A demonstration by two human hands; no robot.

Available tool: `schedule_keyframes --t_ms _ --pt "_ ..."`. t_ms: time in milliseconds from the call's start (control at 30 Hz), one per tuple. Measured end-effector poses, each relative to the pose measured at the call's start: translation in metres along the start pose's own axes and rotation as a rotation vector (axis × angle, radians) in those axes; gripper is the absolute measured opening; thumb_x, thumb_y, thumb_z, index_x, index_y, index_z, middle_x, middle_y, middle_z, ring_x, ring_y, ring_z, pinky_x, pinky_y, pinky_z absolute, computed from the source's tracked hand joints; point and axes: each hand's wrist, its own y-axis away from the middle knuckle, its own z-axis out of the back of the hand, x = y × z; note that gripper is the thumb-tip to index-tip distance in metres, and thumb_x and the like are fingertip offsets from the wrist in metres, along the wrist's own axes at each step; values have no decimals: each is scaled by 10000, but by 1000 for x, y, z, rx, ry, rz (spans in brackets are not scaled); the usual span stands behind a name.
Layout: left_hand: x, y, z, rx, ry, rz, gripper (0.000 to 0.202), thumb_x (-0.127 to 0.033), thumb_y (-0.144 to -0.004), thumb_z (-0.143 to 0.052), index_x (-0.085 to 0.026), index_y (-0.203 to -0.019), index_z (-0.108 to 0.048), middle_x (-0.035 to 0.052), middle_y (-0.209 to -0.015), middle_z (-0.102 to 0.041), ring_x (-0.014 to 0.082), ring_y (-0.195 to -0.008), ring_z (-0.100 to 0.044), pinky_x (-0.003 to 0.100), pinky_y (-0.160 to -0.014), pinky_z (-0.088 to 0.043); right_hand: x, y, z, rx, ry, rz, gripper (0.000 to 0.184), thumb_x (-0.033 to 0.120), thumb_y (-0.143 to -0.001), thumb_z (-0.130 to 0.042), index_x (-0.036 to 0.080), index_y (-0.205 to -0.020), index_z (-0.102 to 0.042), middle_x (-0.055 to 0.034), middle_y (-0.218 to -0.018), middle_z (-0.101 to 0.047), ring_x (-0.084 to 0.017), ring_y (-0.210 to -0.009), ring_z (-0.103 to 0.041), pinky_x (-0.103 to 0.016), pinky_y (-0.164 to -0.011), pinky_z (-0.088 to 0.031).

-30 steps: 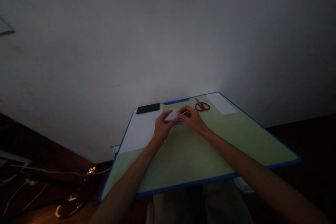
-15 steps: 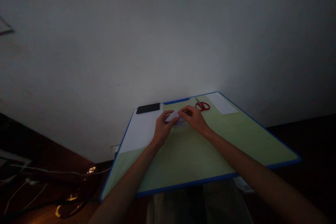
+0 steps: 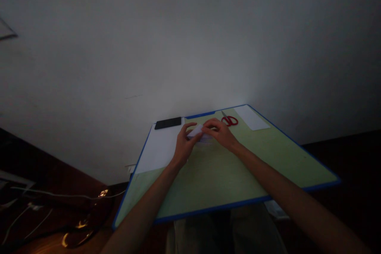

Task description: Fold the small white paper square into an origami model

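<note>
Both hands meet over the far middle of a pale green table point(image 3: 232, 178) with a blue edge. Between them is a small piece of folded white paper point(image 3: 195, 131). My left hand point(image 3: 183, 143) grips its left side, thumb in front and fingers behind. The fingertips of my right hand point(image 3: 218, 131) pinch its upper right corner. Part of the paper is hidden by the fingers, and its exact folds are too dim to make out. Red-handled scissors point(image 3: 229, 120) lie just beyond my right hand.
A white sheet point(image 3: 154, 151) covers the table's left side, with a black phone-like slab point(image 3: 168, 123) on its far end. At the far right lies a strip of white paper point(image 3: 252, 118). A bare wall point(image 3: 190, 39) rises behind. White cables point(image 3: 68, 195) run at lower left.
The raised point of the paper sits slightly lower and flatter. My left fingers have lifted a little off its back, while both hands stay in nearly the same place.
</note>
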Motion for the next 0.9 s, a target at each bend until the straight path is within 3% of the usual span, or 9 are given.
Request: schedule_keyframes --t_ms 167,400,600,700,800,900 --pt "4 -2 1 -27 -132 -18 315 -437 -749 -810 -176 -913 -742 39 -846 -731 160 -705 -655 253 -631 -513 -1 0 1 12 7 11 210 412 -809 -717 203 -791 -712 -62 -968 -625 -200 -938 -613 -309 -745 -529" --pt "8 -3 1 -45 -235 -30 294 -460 -752 -799 -175 -817 -769 23 -714 -712 138 -584 -594 244 -558 -453 -5 -1 0 2 52 24 226 410 -814 -696 195 -742 -693 -63 -925 -629 -194 -905 -600 -300 -731 -524" --pt "4 0 -1 -55 -287 -72 292 -462 -780 -779 -177 -830 -738 13 -714 -687 124 -574 -573 219 -514 -425 -4 -1 -3 -24 -7 -44 221 406 -775 -731 191 -808 -692 -46 -833 -695 -185 -791 -644 -325 -743 -530" --pt "2 2 -2 -54 -230 -90 329 -432 -757 -810 -186 -933 -680 11 -798 -702 106 -564 -572 203 -488 -412 -3 -1 -4 -54 -65 -70 238 397 -732 -772 199 -822 -676 -41 -829 -722 -191 -773 -667 -330 -731 -540" --pt "1 2 -2 -12 -109 -71 465 -405 -750 -823 -207 -1113 -609 29 -901 -731 132 -638 -643 214 -533 -472 -1 -1 -4 -76 -74 -66 243 388 -724 -783 202 -840 -679 -39 -830 -726 -194 -784 -674 -336 -745 -544" --pt "1 2 -2 -5 -94 -52 466 -394 -752 -822 -187 -1122 -628 66 -948 -748 175 -743 -695 254 -616 -533 1 0 -4 -80 -63 -61 238 375 -730 -779 198 -865 -693 -42 -841 -731 -191 -787 -676 -342 -764 -545"
